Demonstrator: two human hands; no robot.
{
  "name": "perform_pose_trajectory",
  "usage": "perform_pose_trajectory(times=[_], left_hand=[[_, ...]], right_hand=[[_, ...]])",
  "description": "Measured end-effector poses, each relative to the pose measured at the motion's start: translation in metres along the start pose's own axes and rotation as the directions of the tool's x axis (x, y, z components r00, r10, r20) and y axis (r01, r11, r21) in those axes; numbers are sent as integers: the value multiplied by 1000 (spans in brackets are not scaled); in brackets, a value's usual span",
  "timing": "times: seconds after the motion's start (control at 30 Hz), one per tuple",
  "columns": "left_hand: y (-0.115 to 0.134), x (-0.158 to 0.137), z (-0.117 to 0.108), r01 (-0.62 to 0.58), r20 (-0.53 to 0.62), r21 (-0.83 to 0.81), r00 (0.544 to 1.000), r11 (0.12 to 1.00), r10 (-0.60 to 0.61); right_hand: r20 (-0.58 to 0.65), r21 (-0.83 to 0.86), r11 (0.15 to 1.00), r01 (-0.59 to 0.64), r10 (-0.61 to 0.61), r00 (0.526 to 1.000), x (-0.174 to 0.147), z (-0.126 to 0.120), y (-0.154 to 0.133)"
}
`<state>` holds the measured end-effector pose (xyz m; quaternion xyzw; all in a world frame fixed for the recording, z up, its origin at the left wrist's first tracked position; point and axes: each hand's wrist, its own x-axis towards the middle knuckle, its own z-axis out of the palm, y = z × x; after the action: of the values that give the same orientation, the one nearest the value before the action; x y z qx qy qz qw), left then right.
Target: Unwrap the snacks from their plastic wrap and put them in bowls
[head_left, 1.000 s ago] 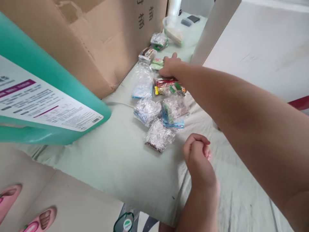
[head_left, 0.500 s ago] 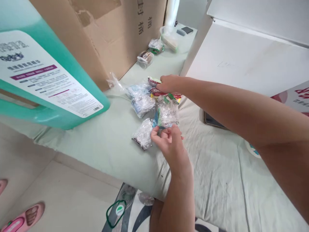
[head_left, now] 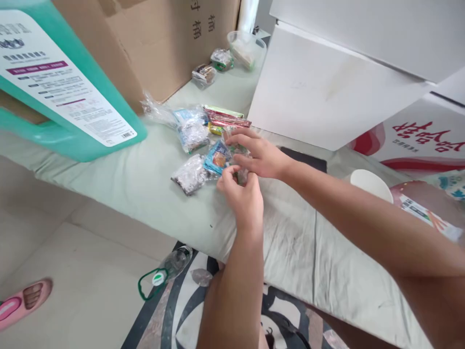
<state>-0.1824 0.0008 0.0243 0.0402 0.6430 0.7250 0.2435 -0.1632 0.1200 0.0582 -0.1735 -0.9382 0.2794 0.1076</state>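
Observation:
My left hand [head_left: 242,194] has its fingers curled at the near edge of a clear plastic-wrapped packet [head_left: 240,177]. Over the top of that packet lies my right hand [head_left: 259,154], fingers spread apart; together they cover most of it. Just left of my fingers are blue sachets [head_left: 218,157] with a food picture. Beside these rests a shiny clear-wrapped bundle [head_left: 191,174], and behind it a blue-and-white wrapped bundle [head_left: 192,131]. Long red sticks [head_left: 227,118], with green and yellow packets near them, lie beyond my right hand.
A big jug of green liquid [head_left: 83,97] stands left, before a cardboard box [head_left: 156,43]. White boxes [head_left: 308,87] bound the right. Farther back are a clear tub [head_left: 254,43] and two small wrapped bundles. A dark flat object [head_left: 305,159] and a white cup [head_left: 370,184] sit right.
My right hand has come nearer, off the red sticks and onto the clear-wrapped packet beside my left hand. The blue sachets now show more fully. The camera view has shifted.

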Motion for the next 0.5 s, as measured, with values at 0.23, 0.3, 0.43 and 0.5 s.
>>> perform_pose_trajectory(times=[0.23, 0.3, 0.43, 0.5], left_hand=[[-8, -17, 1, -28, 308, 392, 946, 919, -103], [-8, -23, 2, -140, 355, 532, 932, 835, -70], [-5, -34, -1, -249, 400, 576, 917, 779, -3], [0, -37, -5, -191, 427, 483, 903, 855, -39]], right_hand=[[-176, 176, 971, -164, 195, 965, -83, 4, 20], [-197, 262, 937, -230, 285, 938, -117, 1, 20], [-282, 334, 907, -257, 356, 891, -220, -13, 2], [-343, 309, 905, -294, 394, 853, -283, -21, -10]])
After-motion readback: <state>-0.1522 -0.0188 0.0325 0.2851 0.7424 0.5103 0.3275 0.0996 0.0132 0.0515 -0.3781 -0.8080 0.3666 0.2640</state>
